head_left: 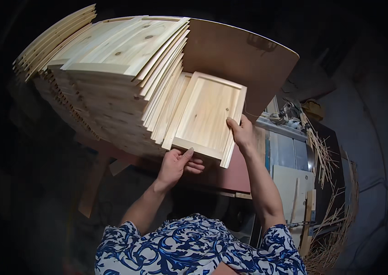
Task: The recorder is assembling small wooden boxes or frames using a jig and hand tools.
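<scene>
A pale wooden framed panel [208, 112], with a raised border and small knots, lies tilted in front of me. My right hand [243, 131] grips its right edge, thumb on top and fingers beneath. At the near left corner my left hand [181, 163] holds the near edge, its thumb over the top and the other fingers curled under. The panel's left side rests close to a tall stack of similar wooden panels [125, 48], whose edges fan out toward it. Whether the panel touches the stack cannot be made out.
The stack stands on a reddish-brown tabletop [230, 46] with a rounded far corner. At the right is a machine bench [290, 151] with metal plates and a pale board. Thin wood strips [323, 153] lie in a heap beside it, and a loose board [94, 188] leans at the lower left.
</scene>
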The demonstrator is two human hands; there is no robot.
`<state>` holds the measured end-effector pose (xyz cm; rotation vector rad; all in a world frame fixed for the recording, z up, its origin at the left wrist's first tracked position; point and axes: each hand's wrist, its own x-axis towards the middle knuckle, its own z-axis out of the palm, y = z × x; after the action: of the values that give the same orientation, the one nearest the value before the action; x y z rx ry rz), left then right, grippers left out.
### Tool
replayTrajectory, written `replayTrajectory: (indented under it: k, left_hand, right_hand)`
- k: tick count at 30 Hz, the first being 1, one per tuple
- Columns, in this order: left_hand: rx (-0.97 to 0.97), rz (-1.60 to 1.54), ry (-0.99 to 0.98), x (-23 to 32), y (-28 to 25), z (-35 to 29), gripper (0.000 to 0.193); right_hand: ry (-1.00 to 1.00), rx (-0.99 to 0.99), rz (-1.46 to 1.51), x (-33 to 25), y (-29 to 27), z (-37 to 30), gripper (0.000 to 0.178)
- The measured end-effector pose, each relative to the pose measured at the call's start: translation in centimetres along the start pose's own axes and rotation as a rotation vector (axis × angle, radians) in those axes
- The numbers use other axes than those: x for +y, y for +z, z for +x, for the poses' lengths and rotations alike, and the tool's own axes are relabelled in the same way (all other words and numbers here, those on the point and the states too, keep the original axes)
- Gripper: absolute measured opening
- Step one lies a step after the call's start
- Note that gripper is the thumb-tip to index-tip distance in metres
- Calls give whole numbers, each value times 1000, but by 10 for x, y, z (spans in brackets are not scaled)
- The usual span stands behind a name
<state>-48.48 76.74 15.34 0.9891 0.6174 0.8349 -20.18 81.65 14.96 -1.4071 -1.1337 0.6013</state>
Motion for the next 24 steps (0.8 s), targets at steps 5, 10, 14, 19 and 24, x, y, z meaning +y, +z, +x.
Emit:
replayTrajectory:
  k: [5,10,14,19,24]
  left_hand:
    - [269,120,32,-24,-15,18,42]
    - [295,218,106,-16,-22,25,43]
    - [298,256,142,-20,-24,25,42]
    - [365,284,168,-15,-20,19,40]
    - [82,362,306,-53,84,-2,37]
  right_hand:
    - [-110,-115,-207,8,25,31,30]
    - [-99,-185,-442,-6,30,43,45]
    - [-76,-220,-664,6,28,68,50]
    - [-136,-151,-712,-34,-10,-11,50]
    - [113,-79,-402,18,-107,-207,41]
